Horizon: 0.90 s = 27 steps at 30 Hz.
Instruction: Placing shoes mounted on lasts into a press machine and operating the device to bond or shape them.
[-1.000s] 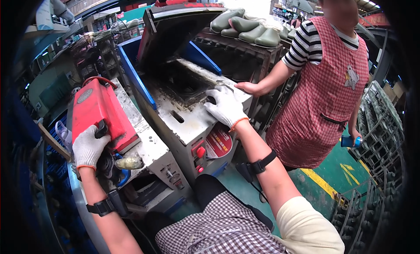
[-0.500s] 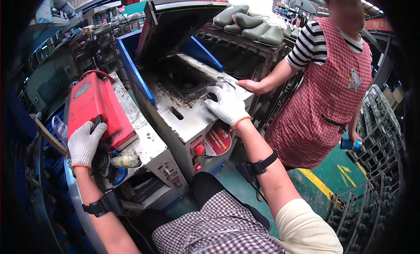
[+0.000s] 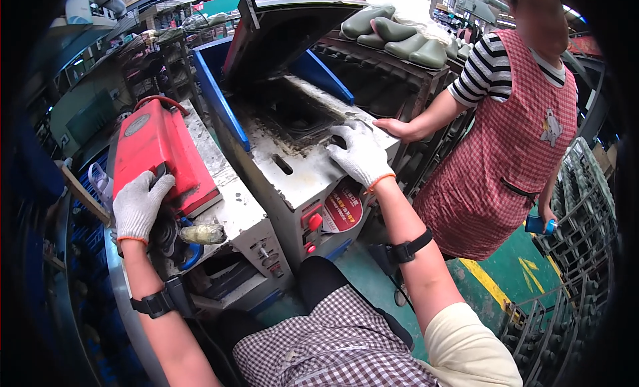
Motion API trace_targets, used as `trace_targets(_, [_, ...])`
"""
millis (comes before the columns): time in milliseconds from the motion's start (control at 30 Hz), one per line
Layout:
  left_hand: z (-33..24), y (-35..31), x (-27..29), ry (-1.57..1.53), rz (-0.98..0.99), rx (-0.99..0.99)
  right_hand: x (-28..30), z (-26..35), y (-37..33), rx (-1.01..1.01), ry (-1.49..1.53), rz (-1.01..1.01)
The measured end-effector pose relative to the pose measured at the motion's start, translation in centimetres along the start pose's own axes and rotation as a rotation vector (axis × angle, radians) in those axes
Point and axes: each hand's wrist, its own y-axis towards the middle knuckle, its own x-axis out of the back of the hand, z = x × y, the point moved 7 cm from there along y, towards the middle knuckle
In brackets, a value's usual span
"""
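Observation:
In a white knitted glove, my left hand [image 3: 138,206] has its fingers closed around a dark handle [image 3: 160,172] at the near edge of a red lid [image 3: 150,147]. That lid lies closed on the left white machine [image 3: 229,207]. My right hand [image 3: 361,152], gloved the same way, rests on the white top of the second machine [image 3: 293,177], thumb and fingers apart, with nothing visible in it. Beside that hand is a dark, soot-stained opening [image 3: 289,117]. Above the opening, a heavy black-faced lid [image 3: 286,44] stands raised between blue side plates.
A co-worker in a red checked apron [image 3: 496,147] stands at the right, one hand on the machine's corner, the other holding a blue can [image 3: 539,225]. Green boot-shaped forms [image 3: 399,37] lie on a rack behind. A cloth-wrapped lever [image 3: 203,234] and red buttons [image 3: 313,220] face me.
The whole scene has shifted slightly to the right in view. Both my hands keep their places on the machines.

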Motion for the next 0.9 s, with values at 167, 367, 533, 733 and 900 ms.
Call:
trace_targets(167, [-0.01, -0.03, -0.01, 0.001, 0.008, -0.004, -0.02, -0.11, 0.18, -0.003, 0.024, 0.018])
trace_targets(367, [0.13, -0.02, -0.03, -0.015, -0.013, -0.016, -0.37, -0.46, 0.27, -0.023, 0.032, 0.06])
trace_targets(533, [0.04, -0.16, 0.12, -0.015, -0.038, -0.042, -0.03, -0.29, 0.2, -0.017, 0.035, 0.037])
trace_targets(733, [-0.03, 0.0, 0.17, -0.011, 0.002, 0.0, 0.22, 0.07, -0.08, 0.02, -0.014, -0.029])
trace_targets(900, [-0.16, -0.16, 0.23, -0.014, -0.014, -0.017, 0.13, 0.02, 0.01, 0.026, 0.011, -0.023])
